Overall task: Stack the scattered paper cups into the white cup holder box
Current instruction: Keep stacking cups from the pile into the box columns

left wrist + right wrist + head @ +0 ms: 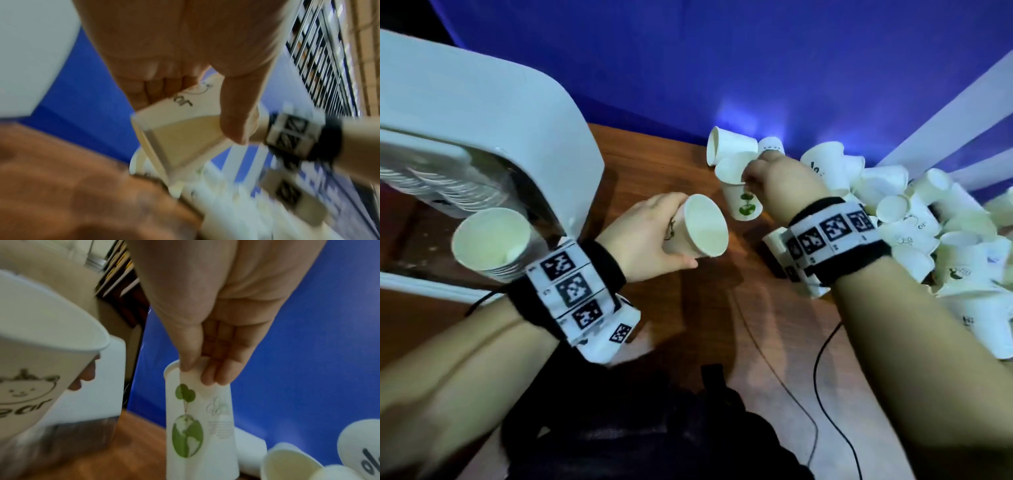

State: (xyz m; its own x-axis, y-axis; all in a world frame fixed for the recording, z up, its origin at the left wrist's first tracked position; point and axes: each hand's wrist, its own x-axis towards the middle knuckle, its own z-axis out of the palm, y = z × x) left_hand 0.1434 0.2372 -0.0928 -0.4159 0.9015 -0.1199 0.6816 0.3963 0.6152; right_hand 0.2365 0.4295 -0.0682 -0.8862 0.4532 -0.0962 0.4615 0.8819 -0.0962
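My left hand (654, 236) grips a white paper cup with a bear print (700, 228) above the wooden table, its mouth turned toward me; the same bear cup (185, 129) shows under the thumb in the left wrist view. My right hand (763, 178) pinches the rim of a cup printed with a green globe (743, 202), lifted off the table; thumb and fingers clamp that globe cup (197, 418) at its rim. The white cup holder box (482, 113) stands at the left with a stack of nested cups (489, 240) sticking out of it.
A big heap of loose paper cups (928, 219) lies at the right of the wooden table (671, 164). Two more cups (726, 144) lie behind my right hand against the blue wall. A black cable (822, 356) runs across the near table.
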